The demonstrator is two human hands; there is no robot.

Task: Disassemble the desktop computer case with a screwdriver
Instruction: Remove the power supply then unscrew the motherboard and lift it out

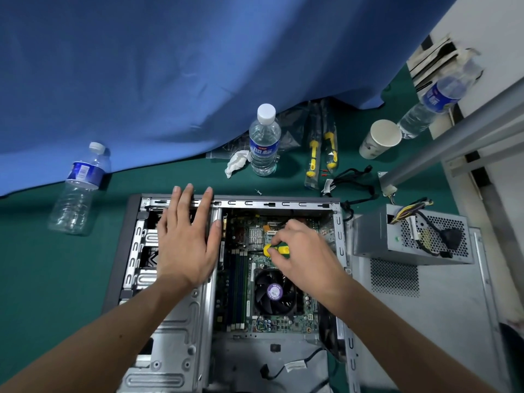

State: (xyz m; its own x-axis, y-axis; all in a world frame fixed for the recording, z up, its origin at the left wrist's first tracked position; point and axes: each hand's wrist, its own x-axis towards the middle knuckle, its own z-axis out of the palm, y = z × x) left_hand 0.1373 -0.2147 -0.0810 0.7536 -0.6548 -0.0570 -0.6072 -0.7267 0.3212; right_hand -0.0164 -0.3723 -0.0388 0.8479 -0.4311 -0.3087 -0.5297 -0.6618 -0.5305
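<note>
The desktop computer case [136, 268] lies open on its side in the lower centre of the frame on the green desk [42, 279]. Inside it sit the motherboard [255, 321], one round black cooler fan [273, 292] and a row of memory sticks [238, 287] (their exact number is hard to tell). Just right of the case, the removed power supply [377, 236] rests on a grey side panel [425, 321]. Three water bottles show: one [79, 188] at left, one [265, 140] upright at upper centre, one [433, 106] at upper right beside a single paper cup [380, 139]. Two packaged yellow screwdrivers [321, 150] lie between them. The left hand [185, 242] lies flat, fingers spread, on the case's drive bay. The right hand [300, 251] curls round the yellow-and-green screwdriver [276, 249] over the motherboard.
</note>
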